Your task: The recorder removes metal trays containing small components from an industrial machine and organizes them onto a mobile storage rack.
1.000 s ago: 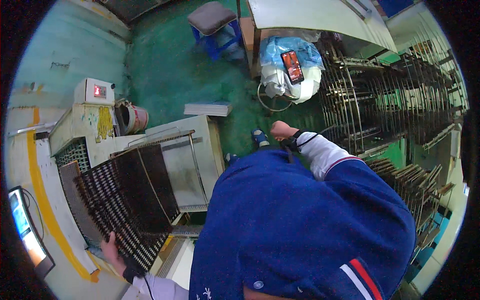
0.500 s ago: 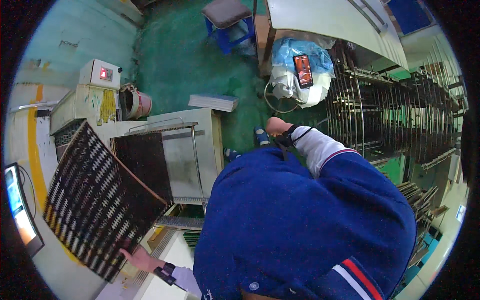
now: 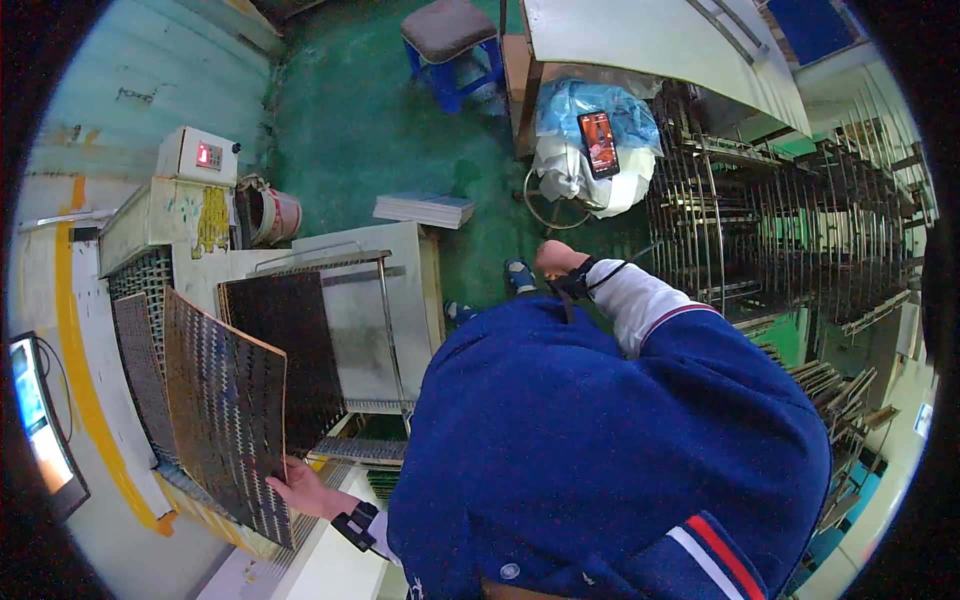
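Note:
My left hand (image 3: 305, 490) grips the near edge of a thin dark panel (image 3: 228, 390), thumb and fingers closed on it. Rows of pale slots cover this panel, and it stands tilted on edge. Behind it leans a second dark patterned panel (image 3: 138, 375). Beside the held one, another dark panel (image 3: 285, 345) rests against the pale machine bed (image 3: 375, 320). Away from the panels, my right hand (image 3: 558, 258) hangs in front of my body with curled fingers. Its palm side is hidden, so I cannot make out what is in it, if anything.
A metal rail frame (image 3: 388, 320) borders the bed. A control box (image 3: 200, 155) and bucket (image 3: 278, 215) stand beyond it. A pale stack (image 3: 425, 209) lies on the green floor. At right are a phone (image 3: 599, 145) on wrapped bundles, and rod racks (image 3: 780, 220).
The held panel has swung from leaning far left to steeper and further right, revealing the panel behind it. My left hand has moved slightly right and up. My right hand barely differs.

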A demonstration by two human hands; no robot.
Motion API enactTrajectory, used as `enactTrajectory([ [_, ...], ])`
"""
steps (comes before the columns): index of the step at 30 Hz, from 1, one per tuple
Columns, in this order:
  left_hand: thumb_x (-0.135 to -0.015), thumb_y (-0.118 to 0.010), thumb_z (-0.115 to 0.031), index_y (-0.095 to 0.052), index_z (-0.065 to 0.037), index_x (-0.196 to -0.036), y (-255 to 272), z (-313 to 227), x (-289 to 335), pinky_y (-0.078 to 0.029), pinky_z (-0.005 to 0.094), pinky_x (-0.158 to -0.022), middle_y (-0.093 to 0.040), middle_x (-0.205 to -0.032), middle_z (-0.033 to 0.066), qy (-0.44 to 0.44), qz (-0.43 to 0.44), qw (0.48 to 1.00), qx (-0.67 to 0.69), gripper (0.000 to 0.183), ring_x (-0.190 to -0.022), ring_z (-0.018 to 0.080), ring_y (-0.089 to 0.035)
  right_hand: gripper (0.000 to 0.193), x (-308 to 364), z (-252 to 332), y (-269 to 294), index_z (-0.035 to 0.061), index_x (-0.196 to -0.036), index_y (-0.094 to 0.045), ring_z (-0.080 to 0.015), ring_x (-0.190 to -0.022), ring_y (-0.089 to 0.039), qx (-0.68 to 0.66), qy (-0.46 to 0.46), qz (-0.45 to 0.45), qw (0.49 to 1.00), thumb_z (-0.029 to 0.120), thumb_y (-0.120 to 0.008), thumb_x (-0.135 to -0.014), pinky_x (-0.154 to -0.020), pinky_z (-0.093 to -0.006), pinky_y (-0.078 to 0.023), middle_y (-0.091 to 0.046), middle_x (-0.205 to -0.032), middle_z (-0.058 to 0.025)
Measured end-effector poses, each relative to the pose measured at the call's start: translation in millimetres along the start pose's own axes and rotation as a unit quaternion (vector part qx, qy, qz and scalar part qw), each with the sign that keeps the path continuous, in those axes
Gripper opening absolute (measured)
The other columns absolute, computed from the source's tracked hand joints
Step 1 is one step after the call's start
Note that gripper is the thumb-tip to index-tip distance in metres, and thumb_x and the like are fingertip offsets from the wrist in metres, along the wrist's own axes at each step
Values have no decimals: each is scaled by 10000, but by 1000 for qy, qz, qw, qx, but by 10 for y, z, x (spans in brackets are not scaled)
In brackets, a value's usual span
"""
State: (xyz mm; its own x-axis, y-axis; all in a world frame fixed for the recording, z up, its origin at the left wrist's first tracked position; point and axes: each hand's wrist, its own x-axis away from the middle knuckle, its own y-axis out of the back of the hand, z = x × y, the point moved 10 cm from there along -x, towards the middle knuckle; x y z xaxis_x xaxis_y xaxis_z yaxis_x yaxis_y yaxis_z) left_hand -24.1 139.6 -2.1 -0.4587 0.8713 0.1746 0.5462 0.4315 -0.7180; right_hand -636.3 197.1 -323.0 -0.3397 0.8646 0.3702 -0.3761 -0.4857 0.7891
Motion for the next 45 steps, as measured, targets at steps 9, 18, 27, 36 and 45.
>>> enactTrajectory([
  [9,-850,-487,-163,-483,-5,-1080,-125,277,-166,-460,392,-739,-570,-999,144,14,-37,998,58,280,-881,251,-547,237,30,-1017,-755,93,-696,-635,-267,-591,-581,-9,-85,-31,996,302,-524,-708,-501,-355,-447,-602,-666,-107],
  [18,-850,-493,-134,-513,-3,-1058,-135,266,-3,-450,366,-845,-567,-1050,127,-14,-35,989,140,247,-979,237,-538,212,401,-920,-1190,141,-613,-435,-175,-454,-396,-624,-414,150,646,287,-476,-761,-404,-293,-315,-398,-524,-36],
  [27,-894,-401,-158,-499,33,-1014,-318,455,-492,-457,379,-826,-564,-1003,160,45,-62,989,129,246,-927,263,-539,148,305,-1161,-1229,153,-566,-492,-239,-542,-489,-624,-349,78,695,276,-575,-580,-467,-363,-366,-464,-541,-50],
  [36,-891,-384,-206,-391,95,-1140,-301,695,-866,-420,393,-873,-491,-1093,224,168,13,972,162,390,-975,305,-502,149,250,-266,-203,77,-507,-534,-275,-471,-504,-5,-65,-19,998,210,-577,-558,-417,-395,-388,-492,-494,-91],
  [45,-918,-322,-187,-392,84,-1140,-606,844,-975,-381,367,-936,-448,-1183,180,140,13,982,126,358,-1079,268,-447,164,725,-399,-267,58,-603,-598,-294,-578,-573,-288,-263,-73,918,203,-596,-526,-494,-402,-449,-573,-591,-96],
])
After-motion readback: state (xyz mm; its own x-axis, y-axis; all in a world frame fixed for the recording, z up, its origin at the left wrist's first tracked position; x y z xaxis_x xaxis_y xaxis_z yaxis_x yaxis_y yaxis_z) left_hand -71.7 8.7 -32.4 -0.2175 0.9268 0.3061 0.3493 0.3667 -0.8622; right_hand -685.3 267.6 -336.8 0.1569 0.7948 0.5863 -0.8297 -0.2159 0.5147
